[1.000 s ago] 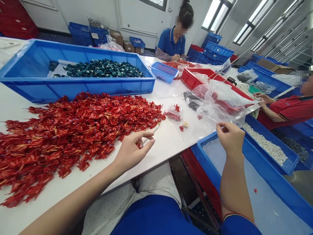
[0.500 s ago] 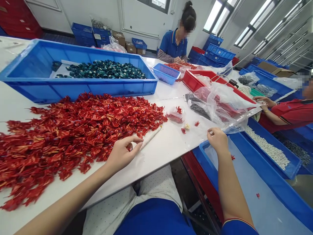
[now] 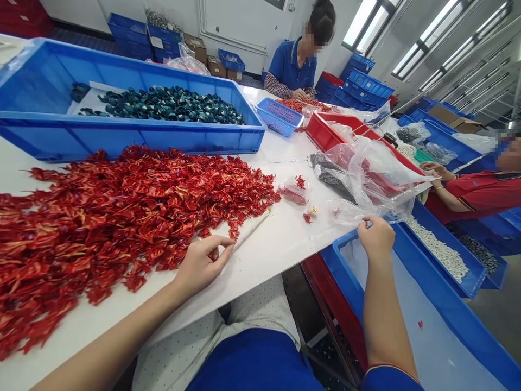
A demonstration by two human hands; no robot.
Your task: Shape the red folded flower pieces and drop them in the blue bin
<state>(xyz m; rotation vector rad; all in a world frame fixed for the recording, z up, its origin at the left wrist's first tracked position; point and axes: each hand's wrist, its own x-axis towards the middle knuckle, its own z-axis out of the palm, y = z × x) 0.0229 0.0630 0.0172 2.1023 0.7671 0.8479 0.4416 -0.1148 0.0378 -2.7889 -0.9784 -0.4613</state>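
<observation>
My left hand point(image 3: 207, 262) rests at the front of the pile of red petal-like pieces point(image 3: 163, 201), thumb and forefinger pinched together. Their tips meet at the near end of a white stick point(image 3: 254, 224) with a yellowish tip; whether they grip it is hidden. Over the table's right edge, my right hand point(image 3: 376, 237) is closed, pinching the edge of a clear plastic bag point(image 3: 366, 182). Part of its film lies over a small red piece point(image 3: 336, 213). Nearby are another red piece point(image 3: 306, 218), a yellowish bit point(image 3: 313, 209) and a small bag of red pieces point(image 3: 295, 191).
A long blue bin point(image 3: 163, 133) with dark green pieces stands behind the pile. Beyond are a blue basket point(image 3: 280, 117) and a red tray point(image 3: 325, 133). Below right, a lined blue bin point(image 3: 448, 304) holds a red piece. Co-workers point(image 3: 293, 65) sit across and at right.
My right hand has shifted slightly right, its fist turned, and plastic film now covers one small red piece. The left hand has barely moved; the view has shifted slightly.
</observation>
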